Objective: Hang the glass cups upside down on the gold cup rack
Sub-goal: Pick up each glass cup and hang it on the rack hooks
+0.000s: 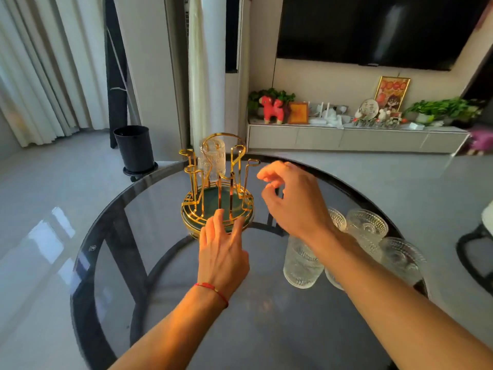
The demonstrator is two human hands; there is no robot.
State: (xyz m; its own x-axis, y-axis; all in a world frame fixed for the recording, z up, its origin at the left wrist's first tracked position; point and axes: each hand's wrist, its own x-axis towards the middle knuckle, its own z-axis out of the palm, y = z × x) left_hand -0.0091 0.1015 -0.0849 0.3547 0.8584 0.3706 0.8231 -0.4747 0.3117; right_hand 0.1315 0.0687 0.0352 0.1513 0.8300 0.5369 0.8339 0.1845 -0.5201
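Left hand [222,252]: grip open, nothing held. The fingers are spread and extended forward, with the fingertips [220,213] resting against the near edge of the round green base [213,198] of the gold cup rack [217,182]. A red string bracelet [213,289] circles the wrist.

Right hand [290,201]: grip empty — fingers loosely curled, thumb and forefinger apart, held in the air just to the right of the rack's right-hand pegs. It touches neither the rack nor any cup.

Rack: stands upright on the worktop [160,263], a round dark-rimmed glass top, toward its far side. Several gold wire pegs rise from the base around a central loop handle. 1 textured glass cup [212,161] hangs upside down on a peg at the far side, seen through the wires. The other visible pegs are bare.

Remaining cups: a cluster of textured glasses [368,231] stands on the right part of the worktop, below and behind the right forearm. At least 4 can be counted — the arm hides part of the group, so the full count cannot be told. The nearest one [301,263] is close to the forearm; the rest sit just beside one another toward the worktop's right edge, well apart from the rack.
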